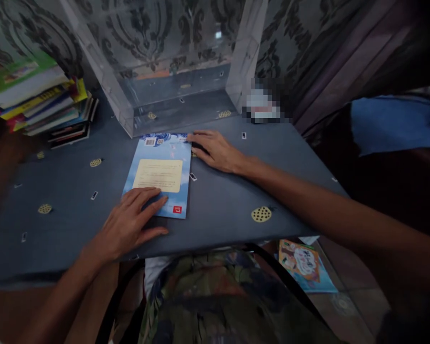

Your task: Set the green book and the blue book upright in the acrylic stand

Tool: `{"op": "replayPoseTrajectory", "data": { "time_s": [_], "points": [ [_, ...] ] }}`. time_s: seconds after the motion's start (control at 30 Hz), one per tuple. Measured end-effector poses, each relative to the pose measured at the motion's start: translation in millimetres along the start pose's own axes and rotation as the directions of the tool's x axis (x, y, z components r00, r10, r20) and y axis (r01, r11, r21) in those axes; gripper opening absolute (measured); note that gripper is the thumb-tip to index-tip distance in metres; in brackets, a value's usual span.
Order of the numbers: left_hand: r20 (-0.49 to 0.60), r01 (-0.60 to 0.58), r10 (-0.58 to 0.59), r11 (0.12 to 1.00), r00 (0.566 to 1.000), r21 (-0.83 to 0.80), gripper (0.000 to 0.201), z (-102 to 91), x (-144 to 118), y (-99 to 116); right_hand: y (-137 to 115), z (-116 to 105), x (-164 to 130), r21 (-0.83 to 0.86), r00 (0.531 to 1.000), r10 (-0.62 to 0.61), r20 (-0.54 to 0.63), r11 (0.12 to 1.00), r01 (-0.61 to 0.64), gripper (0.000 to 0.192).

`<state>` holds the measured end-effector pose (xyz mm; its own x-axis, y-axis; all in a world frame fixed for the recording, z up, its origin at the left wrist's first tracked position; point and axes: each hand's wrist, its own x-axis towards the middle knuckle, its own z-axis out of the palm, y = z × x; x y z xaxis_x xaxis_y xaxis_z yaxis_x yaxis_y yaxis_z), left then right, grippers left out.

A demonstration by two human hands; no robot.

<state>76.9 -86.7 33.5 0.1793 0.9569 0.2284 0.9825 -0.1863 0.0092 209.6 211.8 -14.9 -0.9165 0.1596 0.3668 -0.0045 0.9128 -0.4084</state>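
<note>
A blue book (157, 153) lies flat on the table, its cover marked with a pale yellow text panel, barcodes near the top and a red logo at the lower right. My left hand (132, 217) rests over its lower left part, fingers stretched out and thumb apart. At the upper right edge of the book, the fingertips of my right hand (215, 150) touch the cover. That hand is open too, its fingers extended and the palm down beside the book. Neither hand is closed around anything.
A clear plastic box (129, 119) stands upright behind the book. At the left is a stack of books (39, 100). Pineapple prints dot the grey tablecloth (218, 215). A colourful book (304, 265) lies below the table's front edge. Blue cloth (394, 124) is at the right.
</note>
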Motion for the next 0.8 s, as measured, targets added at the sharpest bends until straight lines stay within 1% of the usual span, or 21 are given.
{"op": "replayPoseTrajectory", "data": {
  "time_s": [0.1, 0.2, 0.33, 0.5, 0.63, 0.8],
  "points": [
    [-0.027, -0.017, 0.018, 0.999, 0.999, 0.039, 0.04, -0.8, 1.2, 7.0, -8.0, -2.1, -3.4, -0.002, 1.0, -0.023, 0.003, 1.0, 0.023, 0.038],
    [-0.069, -0.044, 0.051, 0.994, 0.996, 0.103, 0.034, 0.3, 3.3, 7.9, -24.3, -2.5, -10.2, 0.045, 0.998, -0.06, -0.013, 0.997, 0.06, 0.036],
    [-0.106, -0.086, 0.103, 0.985, 0.989, 0.152, 0.033, 2.3, 4.4, 6.9, -51.7, -0.6, -18.0, 0.173, 0.996, -0.085, -0.037, 0.981, 0.091, 0.034],
    [-0.133, -0.119, 0.144, 0.976, 0.981, 0.181, 0.031, 2.5, 4.5, 7.5, -78.5, -1.5, -21.4, 0.35, 0.992, -0.128, -0.011, 0.928, 0.124, 0.031],
    [-0.117, -0.122, 0.142, 0.979, 0.983, 0.166, 0.03, 0.5, 4.9, 8.0, -87.7, -2.4, -24.3, 0.45, 0.989, -0.145, -0.013, 0.883, 0.135, 0.03],
    [-0.098, -0.104, 0.117, 0.986, 0.988, 0.129, 0.029, -1.0, 4.6, 7.2, -90.2, -3.5, -27.1, 0.522, 0.991, -0.137, -0.005, 0.845, 0.12, 0.03]
  ]
}}
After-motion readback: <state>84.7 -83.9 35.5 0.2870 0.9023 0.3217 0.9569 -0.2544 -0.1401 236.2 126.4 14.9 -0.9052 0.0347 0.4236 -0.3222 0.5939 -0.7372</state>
